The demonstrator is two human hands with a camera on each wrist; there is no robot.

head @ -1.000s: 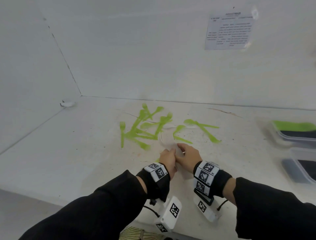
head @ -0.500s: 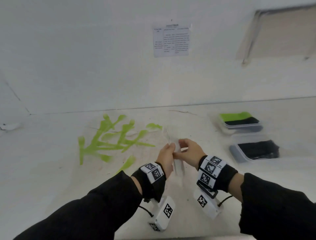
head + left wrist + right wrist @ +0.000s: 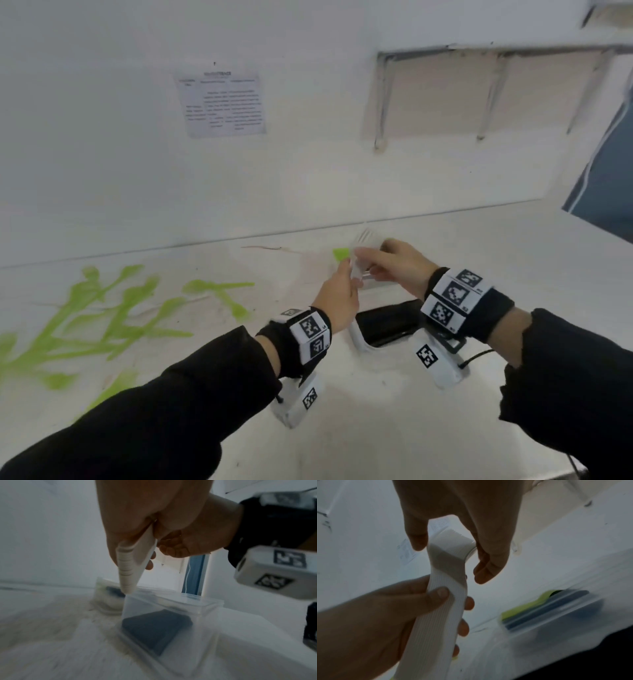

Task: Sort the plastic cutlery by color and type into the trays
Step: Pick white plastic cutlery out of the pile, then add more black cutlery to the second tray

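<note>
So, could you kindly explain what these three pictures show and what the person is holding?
No machine here: a person wears one camera on the head and one on each wrist. The head view looks down at both hands; the other two look along each hand. The left hand grips the handles of a stack of white cutlery, and the right hand pinches its upper end, where the head view shows fork tines. Green cutlery lies scattered on the white counter. A clear tray below the hands holds black pieces; a further tray holds green and dark ones.
</note>
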